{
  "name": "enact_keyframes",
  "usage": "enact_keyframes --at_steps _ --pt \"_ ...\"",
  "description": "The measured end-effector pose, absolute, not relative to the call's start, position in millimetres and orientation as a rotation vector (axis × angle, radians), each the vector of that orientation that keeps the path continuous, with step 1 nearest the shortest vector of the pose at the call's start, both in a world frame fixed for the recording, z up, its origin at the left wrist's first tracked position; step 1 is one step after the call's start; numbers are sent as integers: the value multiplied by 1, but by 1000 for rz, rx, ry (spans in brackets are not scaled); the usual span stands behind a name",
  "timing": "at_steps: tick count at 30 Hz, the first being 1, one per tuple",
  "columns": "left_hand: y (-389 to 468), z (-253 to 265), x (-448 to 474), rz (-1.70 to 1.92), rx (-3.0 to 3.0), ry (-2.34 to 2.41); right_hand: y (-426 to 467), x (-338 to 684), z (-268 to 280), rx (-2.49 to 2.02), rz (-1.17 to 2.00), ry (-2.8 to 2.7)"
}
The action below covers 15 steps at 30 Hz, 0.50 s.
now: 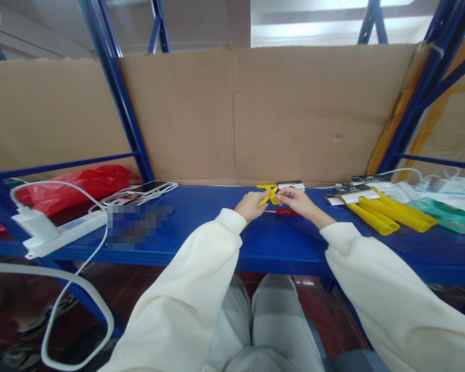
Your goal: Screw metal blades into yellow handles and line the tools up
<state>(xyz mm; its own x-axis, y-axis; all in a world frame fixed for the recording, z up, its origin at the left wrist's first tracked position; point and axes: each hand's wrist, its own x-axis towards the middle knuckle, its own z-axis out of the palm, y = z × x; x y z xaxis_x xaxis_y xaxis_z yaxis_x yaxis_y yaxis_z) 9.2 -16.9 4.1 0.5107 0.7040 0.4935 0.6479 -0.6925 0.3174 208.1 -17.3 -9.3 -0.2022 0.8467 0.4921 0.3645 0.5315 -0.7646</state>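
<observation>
My left hand (pixel 251 205) is closed around a yellow plastic piece (pixel 272 196), held just above the blue bench. A bit of yellow also shows under the left wrist. My right hand (pixel 295 201) has its fingers pinched together at the right edge of this piece; anything small between the fingertips is hidden. Below the right hand lies a screwdriver with a red handle (pixel 287 212), its thin shaft pointing left. Behind the hands, another yellow part (pixel 266 186) rests beside a packet with a white and black card (pixel 291 185).
Several yellow tubes (pixel 395 212) with header cards lie at the right, beside a green packet (pixel 447 214). On the left are a red plastic bag (pixel 75 188), a phone (pixel 152 187), and a white power strip (pixel 72 231) with a looping cable. Cardboard (pixel 232 113) walls the back.
</observation>
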Motion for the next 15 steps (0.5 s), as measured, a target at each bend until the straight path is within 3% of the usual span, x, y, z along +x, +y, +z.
enact_keyframes --at_steps 4,9,15 --pt "-11 6 0 971 2474 1382 -12 216 -9 -1110 403 -1810" --pt "-9 7 -5 951 2395 1418 -5 248 -2 -1569 -19 -1753" --pt "-7 5 -4 957 2396 1382 -4 268 2 -2156 -155 -1793"
